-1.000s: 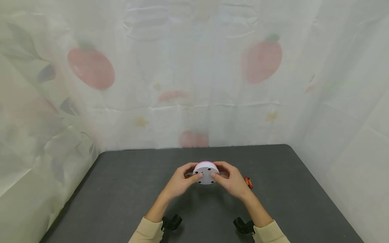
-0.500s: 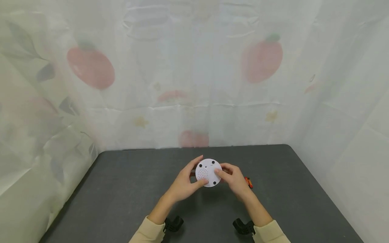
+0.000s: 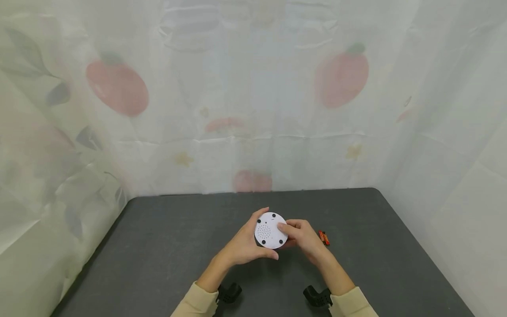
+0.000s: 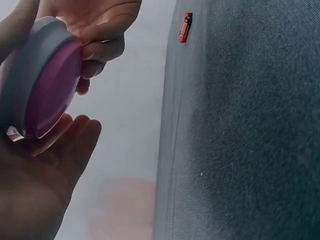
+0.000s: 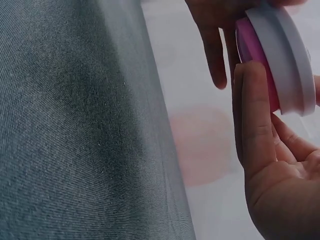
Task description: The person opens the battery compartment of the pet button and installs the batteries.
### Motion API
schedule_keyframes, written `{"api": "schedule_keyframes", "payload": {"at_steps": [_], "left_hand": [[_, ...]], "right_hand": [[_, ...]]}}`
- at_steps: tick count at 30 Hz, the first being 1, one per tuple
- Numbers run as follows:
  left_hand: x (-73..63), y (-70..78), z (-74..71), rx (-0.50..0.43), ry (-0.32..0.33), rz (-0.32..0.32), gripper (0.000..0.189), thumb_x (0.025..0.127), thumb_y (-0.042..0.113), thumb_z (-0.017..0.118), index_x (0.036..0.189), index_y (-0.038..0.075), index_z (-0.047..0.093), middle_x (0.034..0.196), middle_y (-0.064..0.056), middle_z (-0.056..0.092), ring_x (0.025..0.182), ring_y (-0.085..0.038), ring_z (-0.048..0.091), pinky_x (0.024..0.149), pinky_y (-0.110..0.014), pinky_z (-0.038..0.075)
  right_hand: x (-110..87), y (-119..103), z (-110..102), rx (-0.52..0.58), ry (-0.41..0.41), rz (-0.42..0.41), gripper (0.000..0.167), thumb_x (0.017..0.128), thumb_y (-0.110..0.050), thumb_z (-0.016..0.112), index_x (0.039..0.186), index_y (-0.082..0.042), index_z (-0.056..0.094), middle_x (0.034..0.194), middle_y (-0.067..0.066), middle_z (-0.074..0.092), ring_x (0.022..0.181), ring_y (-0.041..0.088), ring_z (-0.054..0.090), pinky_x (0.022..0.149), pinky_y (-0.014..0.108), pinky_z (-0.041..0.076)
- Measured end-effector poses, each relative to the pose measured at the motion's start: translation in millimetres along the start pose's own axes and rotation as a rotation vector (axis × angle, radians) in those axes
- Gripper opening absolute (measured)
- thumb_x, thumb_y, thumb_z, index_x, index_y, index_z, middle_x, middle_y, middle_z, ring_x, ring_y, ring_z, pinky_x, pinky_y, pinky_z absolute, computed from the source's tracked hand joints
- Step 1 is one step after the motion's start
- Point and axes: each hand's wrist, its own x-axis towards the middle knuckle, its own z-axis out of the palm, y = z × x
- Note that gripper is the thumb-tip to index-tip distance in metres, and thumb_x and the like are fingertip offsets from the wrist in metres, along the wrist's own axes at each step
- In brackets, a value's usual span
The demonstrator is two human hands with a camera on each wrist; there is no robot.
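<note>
A round white device point(image 3: 271, 230) with a pink far side point(image 4: 54, 90) is held above the table, its underside towards the head camera. That underside has black feet and a patch of small holes. My right hand point(image 3: 303, 237) pinches its right edge, thumb on the white face and fingers on the pink side point(image 5: 255, 42). My left hand point(image 3: 247, 244) is spread around the left edge, thumb stretched out below the device and fingers behind it. In the left wrist view, the left palm is close to the rim; whether it touches cannot be told.
Red-orange batteries point(image 3: 324, 238) lie on the dark table point(image 3: 178, 237) just right of the right hand. Black wrist mounts point(image 3: 229, 293) sit at both cuffs. A pale printed curtain point(image 3: 253, 110) stands behind the table and at both sides.
The device has tilted so its underside faces the head camera, and it has turned a little between the hands. The left thumb has come off its face; the right thumb stays on it.
</note>
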Motion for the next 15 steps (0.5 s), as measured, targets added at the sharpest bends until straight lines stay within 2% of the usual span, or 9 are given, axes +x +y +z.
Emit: {"api": "schedule_keyframes", "payload": {"at_steps": [6,11,15], "left_hand": [[1.1,-0.6,4.0,-0.006,0.053,0.018,0.109,0.071,0.037,0.095,0.157,0.027,0.027,0.135,0.003,0.051,0.11,-0.016,0.056,0.089,-0.037,0.047],[-0.3,0.7,6.4,-0.013,0.118,0.034,0.107,0.073,0.035,0.094,0.156,0.021,0.029,0.133,0.001,0.052,0.107,-0.017,0.056,0.087,-0.037,0.048],[0.0,2.0,7.5,0.001,0.192,0.068,0.106,0.071,0.031,0.095,0.155,0.021,0.031,0.136,-0.002,0.051,0.109,-0.018,0.056,0.089,-0.04,0.048]], "right_hand": [[-3.7,-4.7,4.8,-0.066,0.051,-0.011,0.044,0.102,-0.028,0.062,0.122,0.011,0.063,0.097,0.011,0.07,0.082,0.021,0.07,0.078,0.042,0.059],[-10.8,-10.9,14.1,-0.137,0.221,-0.064,0.037,0.097,-0.023,0.071,0.122,0.003,0.065,0.101,0.013,0.071,0.083,0.021,0.07,0.077,0.049,0.058],[-15.7,-17.0,20.8,-0.139,0.349,-0.138,0.026,0.093,-0.014,0.076,0.113,-0.001,0.067,0.105,0.014,0.069,0.083,0.021,0.071,0.075,0.047,0.059]]}}
